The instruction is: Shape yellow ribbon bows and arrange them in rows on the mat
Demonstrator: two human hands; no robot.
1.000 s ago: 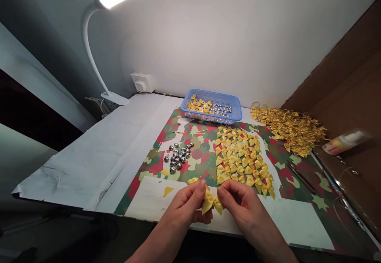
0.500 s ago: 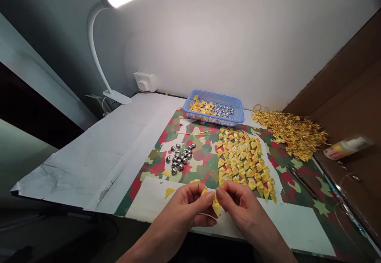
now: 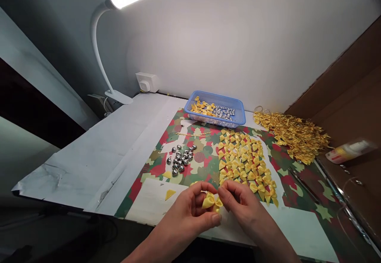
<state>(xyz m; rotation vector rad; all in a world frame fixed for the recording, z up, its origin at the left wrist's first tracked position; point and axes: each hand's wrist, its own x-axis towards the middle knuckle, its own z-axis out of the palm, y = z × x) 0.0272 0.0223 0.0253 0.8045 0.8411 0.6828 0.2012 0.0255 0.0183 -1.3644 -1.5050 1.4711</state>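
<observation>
A small yellow ribbon bow is held just above the near edge of the table. My left hand is closed around it from the left, its fingers curled behind and its thumb lowered, so the bow's front shows. At the bow's right edge, the thumb and forefinger of my right hand are pinched together; what exactly lies between those tips is hidden. Rows of similar yellow bows lie on the patterned sheet just beyond my right hand. A cluster of silver heart-shaped bells lies beyond my left hand.
A blue basket with bows and silver bells stands against the wall. To the right are a heap of gold-corded bows, tweezers and a bottle. A yellow ribbon scrap lies nearer. A lamp arches above the left side.
My left thumb has dropped away from the bow, which now faces up in view. My right fingertips remain at its right side. The view has shifted slightly.
</observation>
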